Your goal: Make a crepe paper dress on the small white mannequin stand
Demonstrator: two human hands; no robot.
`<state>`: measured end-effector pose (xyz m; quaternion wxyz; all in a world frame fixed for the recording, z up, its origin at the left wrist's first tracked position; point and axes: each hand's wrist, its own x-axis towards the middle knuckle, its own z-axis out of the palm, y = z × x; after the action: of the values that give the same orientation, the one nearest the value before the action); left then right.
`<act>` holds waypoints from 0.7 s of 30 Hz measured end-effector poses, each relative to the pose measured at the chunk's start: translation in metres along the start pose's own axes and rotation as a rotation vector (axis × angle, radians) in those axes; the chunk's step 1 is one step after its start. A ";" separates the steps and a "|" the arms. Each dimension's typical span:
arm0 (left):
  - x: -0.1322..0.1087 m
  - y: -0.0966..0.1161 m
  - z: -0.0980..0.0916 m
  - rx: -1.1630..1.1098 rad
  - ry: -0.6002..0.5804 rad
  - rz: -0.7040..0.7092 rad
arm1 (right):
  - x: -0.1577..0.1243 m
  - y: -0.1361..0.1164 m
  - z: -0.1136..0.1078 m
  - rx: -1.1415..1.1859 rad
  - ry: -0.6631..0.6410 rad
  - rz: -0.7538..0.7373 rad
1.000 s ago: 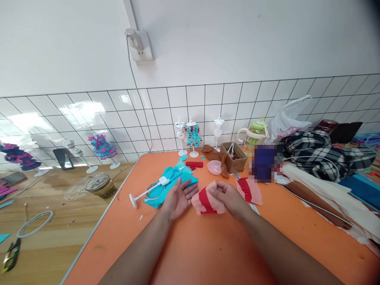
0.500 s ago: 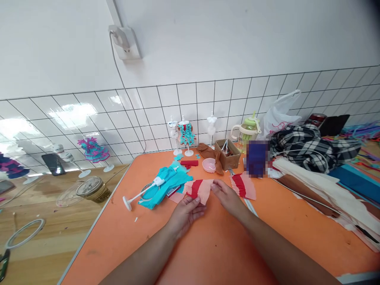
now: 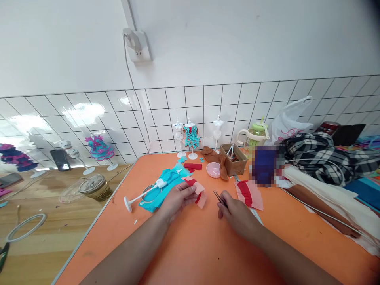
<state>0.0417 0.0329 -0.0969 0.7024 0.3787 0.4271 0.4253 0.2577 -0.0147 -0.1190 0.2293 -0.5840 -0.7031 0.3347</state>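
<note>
My left hand (image 3: 179,200) is closed on a pink crepe paper piece (image 3: 202,201) with a red band, which bends down from the fingertips. To its right, my right hand (image 3: 233,211) grips slim pointed tweezers (image 3: 217,195), their tips turned toward the paper but apart from it. A second pink crepe paper piece (image 3: 258,196) with a wrinkled red band lies flat beyond my right hand. Left of the hands, a white mini dress form (image 3: 142,194) lies on its side over turquoise crepe paper (image 3: 152,202).
Toward the wall stand mini dress forms, one in a turquoise ruffled dress (image 3: 192,136). A pink dish (image 3: 213,170), a brown box (image 3: 237,168) of tools and a green-lidded bottle (image 3: 258,132) line the back. Long paper sheets (image 3: 314,186) and plaid cloth (image 3: 308,150) lie right.
My right hand has let go of the paper's edge, drawn back and now has tweezers in it. My left hand still has the paper, now folded over more. The view has shifted slightly.
</note>
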 end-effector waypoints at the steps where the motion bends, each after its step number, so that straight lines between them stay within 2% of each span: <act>1: 0.004 -0.001 0.001 -0.011 -0.007 0.031 | 0.004 -0.006 0.005 0.123 0.004 -0.024; 4: 0.016 -0.016 0.000 -0.098 0.012 0.191 | 0.012 -0.009 0.024 0.481 -0.064 -0.010; 6: 0.022 -0.032 -0.004 -0.137 0.038 0.261 | 0.013 0.000 0.034 0.572 -0.130 -0.014; 10: 0.029 -0.053 -0.007 -0.119 -0.021 0.240 | 0.012 0.019 0.038 0.541 -0.201 0.007; 13: 0.031 -0.056 -0.004 -0.112 -0.053 0.244 | 0.016 0.026 0.039 0.663 -0.202 0.038; 16: 0.032 -0.056 0.000 -0.103 -0.073 0.210 | 0.020 0.026 0.042 0.758 -0.257 0.035; 21: 0.029 -0.058 0.003 -0.107 -0.059 0.157 | 0.020 0.026 0.046 0.688 -0.265 0.070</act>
<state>0.0686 0.0388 -0.1562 0.6982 0.3854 0.3520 0.4899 0.2380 -0.0017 -0.1700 0.3078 -0.4479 -0.5526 0.6319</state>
